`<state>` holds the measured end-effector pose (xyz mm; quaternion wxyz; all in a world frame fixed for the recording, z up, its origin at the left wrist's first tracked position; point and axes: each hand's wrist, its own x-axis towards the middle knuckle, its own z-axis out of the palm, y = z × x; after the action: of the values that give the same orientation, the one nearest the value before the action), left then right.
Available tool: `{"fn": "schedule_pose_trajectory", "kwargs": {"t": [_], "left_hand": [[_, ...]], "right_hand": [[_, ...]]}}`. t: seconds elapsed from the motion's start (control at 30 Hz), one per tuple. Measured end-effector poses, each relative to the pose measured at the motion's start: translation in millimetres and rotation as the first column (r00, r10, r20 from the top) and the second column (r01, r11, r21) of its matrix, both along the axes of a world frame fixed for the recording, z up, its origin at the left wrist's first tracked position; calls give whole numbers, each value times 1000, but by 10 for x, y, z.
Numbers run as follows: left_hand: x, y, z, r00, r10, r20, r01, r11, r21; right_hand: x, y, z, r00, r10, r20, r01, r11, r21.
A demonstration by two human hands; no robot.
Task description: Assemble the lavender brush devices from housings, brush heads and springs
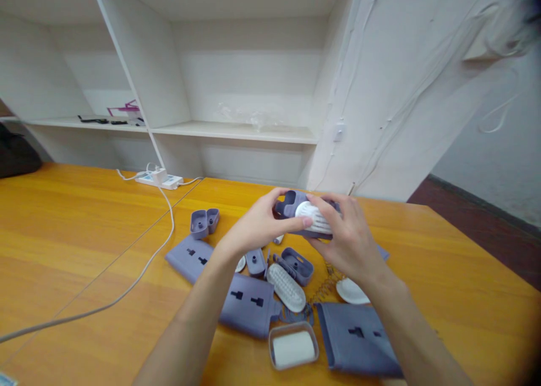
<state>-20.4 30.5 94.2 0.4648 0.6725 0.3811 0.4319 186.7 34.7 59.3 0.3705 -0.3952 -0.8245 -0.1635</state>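
Both my hands hold one purple plastic part with a white ribbed insert above the orange table. My left hand grips its left side, thumb pressed on the white insert. My right hand wraps the right side with fingers curled. Below them lie loose parts: a white ribbed piece, a small purple frame, purple flat covers with slots, a small purple holder, a coiled spring and a clear tray with a white block.
A white power strip lies at the table's back, its cable running to the left front. White shelves stand behind, with small dark items on the left shelf. A dark bag sits far left.
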Motion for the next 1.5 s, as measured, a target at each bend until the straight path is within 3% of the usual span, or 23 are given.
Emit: {"fn": "schedule_pose_trajectory", "kwargs": {"t": [0.17, 0.33, 0.43, 0.63, 0.87, 0.97, 1.1, 1.27, 1.5], "left_hand": [[20, 25, -26, 999, 46, -11, -46, 999, 4], [-114, 53, 22, 999, 24, -31, -24, 999, -25], [-98, 68, 10, 996, 77, -40, -79, 996, -49], [119, 118, -154, 970, 224, -94, -232, 969, -90], [325, 57, -220, 854, 452, -258, -412, 890, 197], [399, 29, -238, 808, 504, -303, -441, 861, 254], [434, 44, -300, 821, 479, -310, -391, 868, 306], [421, 117, -404, 858, 423, -291, -333, 890, 313], [412, 205, -519, 932, 271, -240, -202, 940, 276]], "right_hand": [[-37, -48, 31, 990, 101, -98, -117, 978, -172], [30, -37, 73, 966, 108, -235, -202, 880, -429], [46, -5, 20, 974, 83, -211, -184, 833, -521], [-1, 43, -131, 987, 67, -149, -128, 882, -453], [8, 72, -156, 968, 63, -241, -171, 872, -458], [8, 101, -189, 960, 78, -268, -194, 878, -438], [38, 146, -230, 949, 29, -313, -176, 873, -454], [68, 184, -275, 970, 31, -240, -137, 888, -439], [79, 211, -359, 991, -67, -120, -8, 841, -540]]}}
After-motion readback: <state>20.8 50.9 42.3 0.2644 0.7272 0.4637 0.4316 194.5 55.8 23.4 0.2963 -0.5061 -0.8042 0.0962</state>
